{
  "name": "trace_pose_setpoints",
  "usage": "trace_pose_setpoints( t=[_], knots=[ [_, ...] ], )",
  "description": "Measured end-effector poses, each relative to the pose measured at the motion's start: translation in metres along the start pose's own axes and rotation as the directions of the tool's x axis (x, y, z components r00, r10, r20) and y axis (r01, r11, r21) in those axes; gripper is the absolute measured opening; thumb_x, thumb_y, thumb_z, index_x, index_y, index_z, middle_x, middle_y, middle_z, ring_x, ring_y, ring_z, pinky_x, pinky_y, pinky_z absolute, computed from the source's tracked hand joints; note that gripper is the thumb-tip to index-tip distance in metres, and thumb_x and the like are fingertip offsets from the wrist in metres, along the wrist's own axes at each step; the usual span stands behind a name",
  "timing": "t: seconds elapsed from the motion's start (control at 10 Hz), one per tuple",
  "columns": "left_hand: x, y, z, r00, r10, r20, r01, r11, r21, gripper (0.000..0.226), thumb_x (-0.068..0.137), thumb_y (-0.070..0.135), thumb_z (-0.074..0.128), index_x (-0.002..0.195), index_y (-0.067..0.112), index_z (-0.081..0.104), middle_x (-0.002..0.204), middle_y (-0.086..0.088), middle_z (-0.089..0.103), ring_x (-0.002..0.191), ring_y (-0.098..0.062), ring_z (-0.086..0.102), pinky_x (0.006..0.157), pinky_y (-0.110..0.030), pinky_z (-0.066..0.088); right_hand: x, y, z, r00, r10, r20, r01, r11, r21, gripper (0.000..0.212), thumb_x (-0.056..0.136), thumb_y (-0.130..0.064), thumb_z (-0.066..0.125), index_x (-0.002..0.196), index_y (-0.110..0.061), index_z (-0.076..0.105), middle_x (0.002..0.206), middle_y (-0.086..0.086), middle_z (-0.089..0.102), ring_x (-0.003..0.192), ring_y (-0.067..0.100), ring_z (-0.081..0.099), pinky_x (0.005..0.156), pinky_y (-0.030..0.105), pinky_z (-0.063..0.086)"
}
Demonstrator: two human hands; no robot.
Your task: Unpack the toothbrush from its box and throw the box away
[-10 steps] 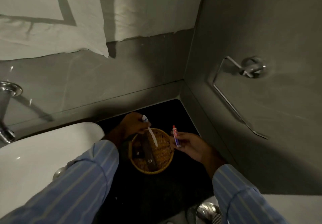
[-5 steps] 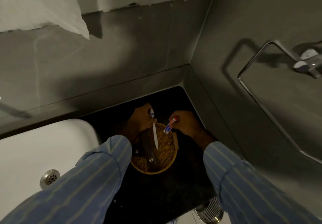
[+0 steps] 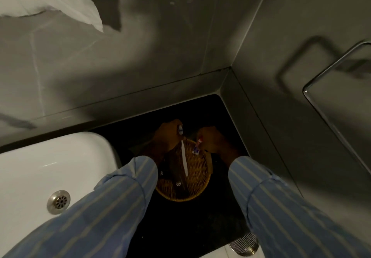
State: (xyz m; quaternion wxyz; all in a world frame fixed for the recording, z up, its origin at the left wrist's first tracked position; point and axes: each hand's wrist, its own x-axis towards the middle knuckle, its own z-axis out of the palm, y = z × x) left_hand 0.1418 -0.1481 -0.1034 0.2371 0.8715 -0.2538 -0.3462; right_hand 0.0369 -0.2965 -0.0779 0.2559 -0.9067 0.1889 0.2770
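Head view: left hand [image 3: 167, 137] fingers pinch the unboxed toothbrush [image 3: 183, 157], right hand [image 3: 212, 140] fingers pinch a small tube [image 3: 196, 147] at the basket's [image 3: 180, 195] twelve o'clock; box disposal seemingly remains.

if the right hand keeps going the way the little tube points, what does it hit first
The right hand tilts the small toothpaste tube down-left, so it would probably meet the wicker basket rim first; the toothbrush lies just beyond. Depth is unclear.

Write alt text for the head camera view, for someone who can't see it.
Over a round wicker basket on a dark counter, the left hand holds a white toothbrush and the right hand a small toothpaste tube. A white sink sits left.
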Motion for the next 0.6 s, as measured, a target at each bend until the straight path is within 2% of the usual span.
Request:
trace_pose_setpoints(
  t=[0.2,0.3,0.4,0.5,0.6],
  knots=[
    [-0.002,-0.004,0.007,0.999,-0.024,0.024,0.024,1.0,-0.008,0.045,0.088,0.022,0.071,0.13,0.014,0.057,0.126,-0.013,0.065,0.116,-0.031,0.062,0.098,-0.045,0.053,0.003,0.004,0.014,0.996,0.059,-0.07,-0.049,0.989,0.14,0.019,0.084,-0.013,0.071,0.102,-0.008,0.068,0.11,0.011,0.066,0.103,0.028,0.064,0.082,0.033,0.052],
    [-0.009,-0.006,0.009,1.0,0.014,-0.027,-0.014,1.0,0.005,0.054,0.089,0.024,0.069,0.139,0.012,0.051,0.133,-0.013,0.062,0.123,-0.032,0.058,0.101,-0.042,0.05,-0.002,0.009,0.021,0.995,0.042,-0.086,-0.022,0.976,0.219,0.022,0.081,-0.025,0.074,0.097,-0.012,0.066,0.098,0.003,0.066,0.098,0.026,0.066,0.072,0.026,0.048],
    [-0.02,-0.005,0.004,0.997,0.036,-0.073,-0.034,0.999,0.029,0.056,0.09,0.028,0.067,0.141,0.012,0.049,0.14,-0.014,0.057,0.13,-0.033,0.052,0.106,-0.042,0.045,-0.015,0.012,0.017,0.988,0.078,-0.133,-0.035,0.955,0.296,0.038,0.078,-0.03,0.076,0.11,-0.011,0.065,0.107,0.007,0.068,0.1,0.025,0.065,0.075,0.028,0.049],
    [-0.039,0.004,-0.006,0.981,0.123,-0.15,-0.112,0.99,0.081,0.061,0.091,0.031,0.065,0.145,0.013,0.043,0.15,-0.014,0.046,0.141,-0.032,0.039,0.115,-0.042,0.035,-0.043,0.012,-0.006,0.95,0.094,-0.297,0.011,0.943,0.331,0.046,0.08,-0.026,0.076,0.121,-0.01,0.063,0.114,0.012,0.068,0.103,0.026,0.066,0.078,0.027,0.047],
    [-0.056,0.013,-0.013,0.968,0.186,-0.171,-0.17,0.98,0.104,0.063,0.092,0.033,0.064,0.147,0.012,0.041,0.152,-0.014,0.042,0.143,-0.031,0.035,0.117,-0.042,0.031,-0.068,0.01,-0.025,0.893,0.088,-0.441,0.101,0.915,0.389,0.042,0.082,-0.026,0.076,0.119,-0.012,0.065,0.108,0.01,0.07,0.099,0.024,0.067,0.082,0.029,0.052]
  ],
)
